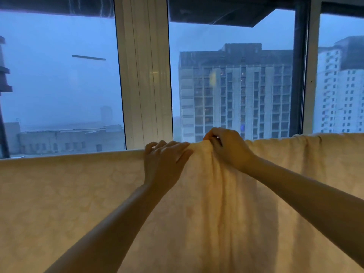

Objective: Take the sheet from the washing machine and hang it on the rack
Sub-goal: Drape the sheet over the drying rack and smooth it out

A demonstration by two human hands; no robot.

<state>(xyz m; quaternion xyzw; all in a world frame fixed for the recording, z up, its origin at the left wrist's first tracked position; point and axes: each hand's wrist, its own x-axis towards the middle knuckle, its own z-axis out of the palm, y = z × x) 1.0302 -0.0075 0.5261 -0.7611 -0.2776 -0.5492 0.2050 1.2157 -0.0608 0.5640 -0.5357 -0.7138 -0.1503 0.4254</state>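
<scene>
Hanging across the lower half of the view, the pale patterned sheet point(78, 194) runs left to right along its top fold, its drape falling straight down. No writing or label is legible on it. The rack beneath the fold is fully covered by fabric and cannot be made out. The left hand point(163, 160) lies flat on the fold, fingers extended, gripping nothing. The right hand point(226, 148) pinches a bunched ridge of sheet. The window frame point(143, 75) stands behind.
</scene>
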